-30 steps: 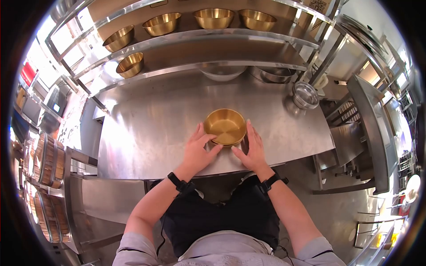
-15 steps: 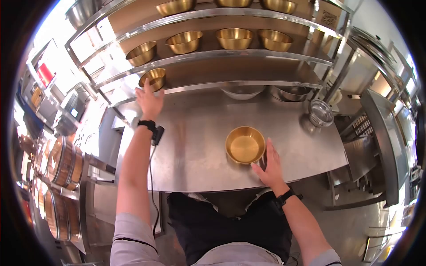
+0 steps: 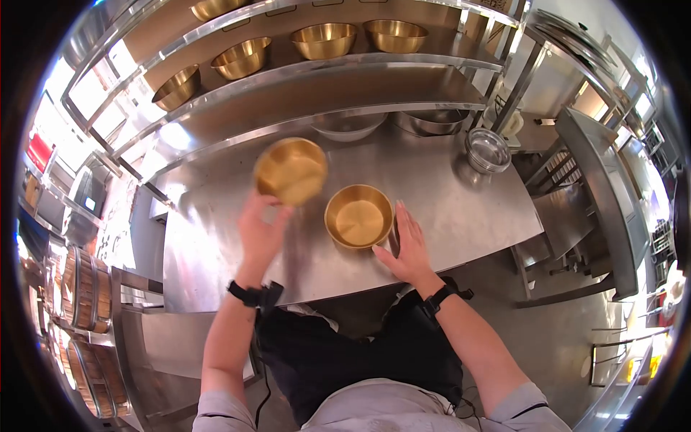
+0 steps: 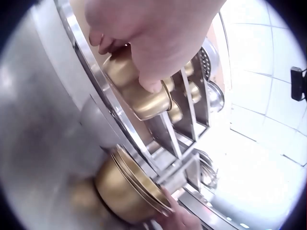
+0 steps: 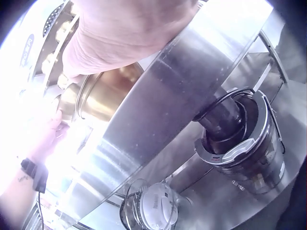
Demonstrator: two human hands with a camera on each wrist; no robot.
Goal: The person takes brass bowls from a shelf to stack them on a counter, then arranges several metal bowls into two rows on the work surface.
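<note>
Left hand: the left hand [image 3: 260,234] grips a brass bowl [image 3: 291,170] from below, fingers curled round its underside, and holds it tilted in the air above the steel counter [image 3: 461,194].
Right hand: the right hand [image 3: 409,247] lies flat on the counter, fingers straight, against the right side of the stacked brass bowls [image 3: 358,216].
Stack: it stands on the counter near its front edge; likely two or three bowls, as the rims blur together.
Held bowl: just left of and behind the stack, apart from it.
Shelves: more brass bowls [image 3: 323,39] sit in a row above.
</note>
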